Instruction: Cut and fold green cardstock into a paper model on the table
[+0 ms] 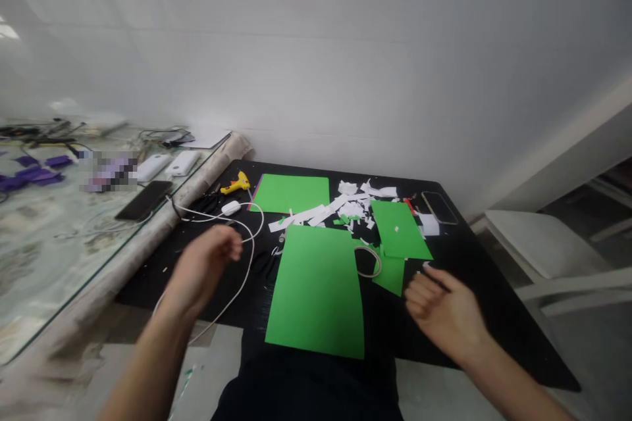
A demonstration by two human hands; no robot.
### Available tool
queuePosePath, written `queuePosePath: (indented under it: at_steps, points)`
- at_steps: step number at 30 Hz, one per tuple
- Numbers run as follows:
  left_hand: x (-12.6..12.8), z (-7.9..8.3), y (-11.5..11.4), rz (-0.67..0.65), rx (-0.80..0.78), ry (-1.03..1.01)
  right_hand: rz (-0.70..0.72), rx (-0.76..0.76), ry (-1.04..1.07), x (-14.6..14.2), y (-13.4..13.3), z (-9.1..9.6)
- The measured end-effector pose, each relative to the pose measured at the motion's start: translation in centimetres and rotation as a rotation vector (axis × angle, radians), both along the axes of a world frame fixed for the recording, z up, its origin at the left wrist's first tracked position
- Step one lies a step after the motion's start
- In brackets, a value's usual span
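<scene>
Front green paper (316, 293) | likely light, flexible, easily creased; hold by side edges | left hand (210, 266): blurred, closure indeterminable | right hand (447, 309): loosely fisted

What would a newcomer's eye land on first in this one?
Probably the nearest green sheet, bright against the black table and lying between the left hand and the right hand. Next might come the white scraps strewn beyond it, then the yellow glue gun near the table's far left corner.
</scene>
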State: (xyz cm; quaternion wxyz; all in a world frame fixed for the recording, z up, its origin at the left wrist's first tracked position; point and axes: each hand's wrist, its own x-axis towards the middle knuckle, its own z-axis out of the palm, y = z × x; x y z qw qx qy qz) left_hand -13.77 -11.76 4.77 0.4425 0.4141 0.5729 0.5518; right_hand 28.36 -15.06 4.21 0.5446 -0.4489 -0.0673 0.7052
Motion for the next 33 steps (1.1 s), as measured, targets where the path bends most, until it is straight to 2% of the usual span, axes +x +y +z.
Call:
queuePosePath:
  at_steps: [3,6,9,12,16,22,27,30,33]
  points:
    - [1.5,-2.9,-0.1,-0.118,-0.108,0.112,-0.01,-0.192,0.048,-2.6,-0.1,-1.1]
    - [3.0,-5.2,-0.8,-0.113,-0.116,0.217,0.056,-0.197,-0.154,-4.8,0.2,-2.0]
    - [4.2,-6.2,-0.9,-0.139,-0.127,0.276,0.142,-0.094,-0.422,-5.9,0.2,-3.1]
    - [5.1,-6.6,-0.4,-0.166,-0.14,0.301,0.274,0.125,-0.719,-6.5,0.0,-4.5]
    - [5.9,-6.9,0.5,-0.177,-0.152,0.285,0.296,0.233,-0.846,-7.4,0.3,-6.1]
    - [6.8,-6.7,1.5,-0.21,-0.154,0.19,0.221,0.293,-0.961,-8.8,1.0,-6.9]
    - [7.5,-5.1,2.2,-0.275,-0.096,0.05,0.121,0.307,-1.053,-8.8,0.5,-7.5]
    - [7.7,-3.8,2.3,-0.322,-0.029,-0.051,0.054,0.287,-0.954,-8.2,0.6,-7.4]
    - [7.7,-2.8,1.8,-0.351,-0.012,-0.122,0.126,0.278,-0.717,-7.3,1.1,-6.1]
